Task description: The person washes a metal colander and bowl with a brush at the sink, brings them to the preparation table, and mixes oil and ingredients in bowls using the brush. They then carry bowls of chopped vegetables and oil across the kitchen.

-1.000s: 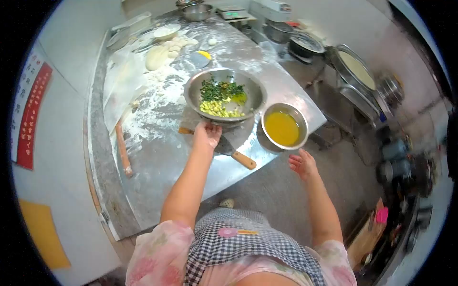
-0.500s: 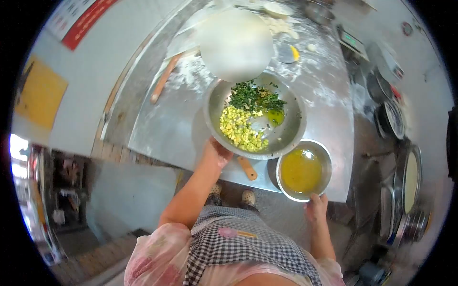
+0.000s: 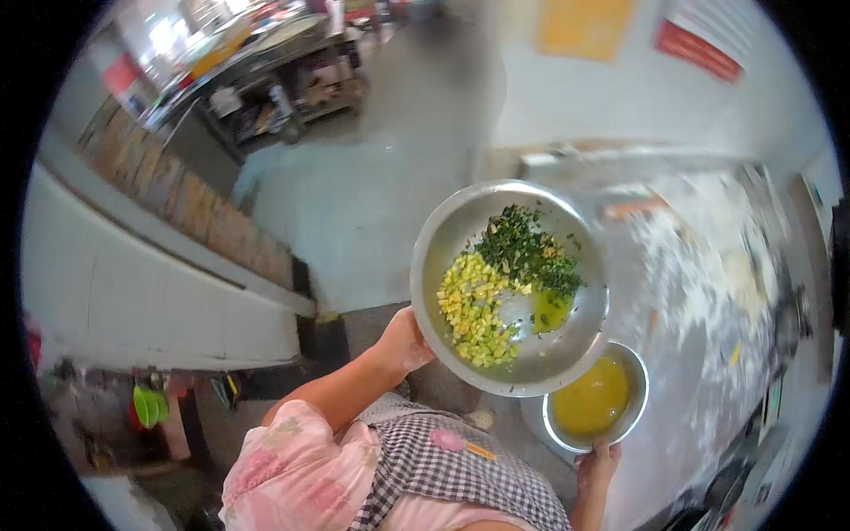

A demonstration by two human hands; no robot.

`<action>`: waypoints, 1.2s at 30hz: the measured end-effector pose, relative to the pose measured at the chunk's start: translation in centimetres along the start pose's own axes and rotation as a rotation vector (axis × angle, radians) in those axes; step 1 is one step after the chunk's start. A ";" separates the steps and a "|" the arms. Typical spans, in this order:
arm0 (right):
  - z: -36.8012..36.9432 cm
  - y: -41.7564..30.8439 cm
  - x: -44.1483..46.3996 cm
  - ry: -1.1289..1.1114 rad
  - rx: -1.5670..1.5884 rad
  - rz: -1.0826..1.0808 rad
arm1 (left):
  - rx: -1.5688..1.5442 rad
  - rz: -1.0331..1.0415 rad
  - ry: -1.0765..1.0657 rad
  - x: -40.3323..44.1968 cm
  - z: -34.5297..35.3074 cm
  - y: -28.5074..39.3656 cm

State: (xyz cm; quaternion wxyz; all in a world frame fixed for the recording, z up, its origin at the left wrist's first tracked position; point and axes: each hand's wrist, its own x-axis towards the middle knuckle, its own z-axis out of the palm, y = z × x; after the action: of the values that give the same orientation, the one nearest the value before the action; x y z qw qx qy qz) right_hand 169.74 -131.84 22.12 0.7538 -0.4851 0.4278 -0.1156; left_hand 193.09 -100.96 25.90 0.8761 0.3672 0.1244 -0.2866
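Observation:
My left hand point(image 3: 407, 341) grips the rim of a wide steel mixing bowl point(image 3: 567, 354) and holds it up; its fingers are partly hidden underneath. Inside lie chopped dark greens point(image 3: 522, 239), pale green and yellow diced pieces point(image 3: 474, 305) and a small pool of yellow-green oil point(image 3: 551, 310). My right hand point(image 3: 599, 462) is closed on the near rim of a smaller metal pot point(image 3: 644, 398), which contains yellow liquid point(image 3: 591, 398). The mixing bowl overlaps the pot's upper left side.
On the right stands a metal worktable point(image 3: 637, 243) dusted with flour, a wooden-handled tool point(image 3: 633, 209) near its far edge. A white wall or cabinet point(image 3: 150, 274) runs along the left. Beyond the doorway are a floor point(image 3: 354, 221) and cluttered shelving point(image 3: 301, 93).
My view has swung left toward the doorway, so the worktable now lies to the right. Bowl and pot have come along in my hands; the blurred round shape above the bowl has left the view.

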 end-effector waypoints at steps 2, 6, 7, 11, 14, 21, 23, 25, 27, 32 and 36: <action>0.0 -0.6 -0.4 0.039 0.056 -0.018 | -0.228 -0.087 0.016 0.2 0.7 -0.3; -0.8 -1.5 -0.1 0.064 0.111 0.065 | -0.337 -0.061 0.002 -0.1 1.1 0.3; -1.0 -1.8 0.3 0.044 0.107 0.071 | -0.331 -0.033 0.039 0.0 1.3 0.0; -0.7 -1.5 0.4 -0.007 0.183 0.068 | -0.274 0.031 0.090 1.0 1.5 -0.7; -0.6 -0.8 0.3 -0.078 0.228 0.074 | -0.241 0.065 0.149 1.6 -2.6 -1.4; -4.2 -5.6 5.7 -0.304 0.168 0.065 | -0.223 0.378 0.150 -0.9 6.9 -4.2; -7.1 -4.8 10.9 -0.311 0.100 0.121 | -0.336 0.412 0.042 -1.2 8.8 -6.5; -7.7 -7.6 12.6 -0.429 0.125 0.106 | -0.367 0.481 0.021 -1.6 10.9 -6.8; -6.6 -9.0 13.1 -0.442 0.046 0.077 | -0.395 0.543 0.007 -2.1 12.1 -6.5; -6.8 -11.7 16.8 -0.457 0.025 0.121 | -0.485 0.643 0.063 -2.8 14.8 -8.4; -6.8 -9.2 21.5 -0.602 0.037 0.077 | -0.550 0.771 0.137 -2.2 12.9 -10.1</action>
State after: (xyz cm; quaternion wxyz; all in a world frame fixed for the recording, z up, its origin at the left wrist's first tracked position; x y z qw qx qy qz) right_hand 179.89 -153.44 17.17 0.8592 -0.4672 0.2010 0.0544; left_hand 185.45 -115.01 30.10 0.9730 0.1594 0.1076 0.1278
